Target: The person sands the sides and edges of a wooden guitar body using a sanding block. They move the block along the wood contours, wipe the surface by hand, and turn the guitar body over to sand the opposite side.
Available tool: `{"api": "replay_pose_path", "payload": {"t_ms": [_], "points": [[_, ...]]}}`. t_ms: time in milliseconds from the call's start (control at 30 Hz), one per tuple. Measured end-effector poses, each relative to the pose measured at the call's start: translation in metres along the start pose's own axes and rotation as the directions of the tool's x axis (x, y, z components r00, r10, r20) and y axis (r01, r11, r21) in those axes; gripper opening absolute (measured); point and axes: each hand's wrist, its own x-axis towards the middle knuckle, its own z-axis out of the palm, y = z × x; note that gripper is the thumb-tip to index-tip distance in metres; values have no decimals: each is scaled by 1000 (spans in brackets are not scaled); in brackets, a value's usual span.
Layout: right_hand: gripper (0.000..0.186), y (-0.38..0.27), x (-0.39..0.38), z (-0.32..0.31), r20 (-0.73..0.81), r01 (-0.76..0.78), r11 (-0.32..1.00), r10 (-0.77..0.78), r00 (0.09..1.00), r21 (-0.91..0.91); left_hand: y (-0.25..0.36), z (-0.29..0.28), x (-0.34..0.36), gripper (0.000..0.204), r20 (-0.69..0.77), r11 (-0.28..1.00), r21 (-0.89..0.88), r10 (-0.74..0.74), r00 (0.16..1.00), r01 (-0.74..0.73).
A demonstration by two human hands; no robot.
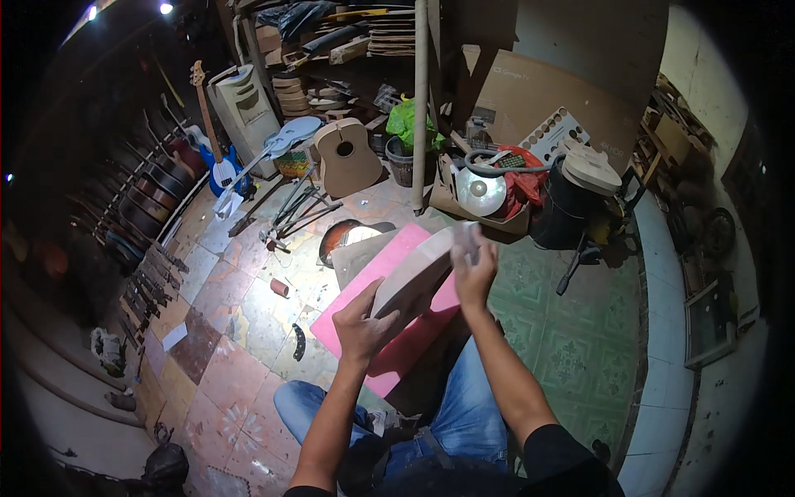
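Observation:
A thick pale wooden slab (414,269) is held tilted on edge in front of me, its long side running up to the right. My left hand (364,321) grips its near end, thumb on the upper side. My right hand (476,273) is closed round a small greyish block (466,235) at the slab's far end; motion blurs it, and I cannot tell the block's exact kind. Beneath the slab lies a flat pink board (397,358) in front of my knees. The slab's underside is mostly in shadow.
An unfinished acoustic guitar body (348,157) stands beyond, near several clamps (302,207). A sunburst guitar body part (339,240) lies past the board. Guitars (145,203) line the left. A black bucket (563,203) and a cardboard box (497,219) stand at the back right.

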Motion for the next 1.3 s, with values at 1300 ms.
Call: {"api": "replay_pose_path", "payload": {"t_ms": [1300], "points": [[47, -15, 39, -15, 340, -117, 993, 109, 934, 2, 22, 10, 70, 62, -18, 828, 533, -195, 981, 175]]}}
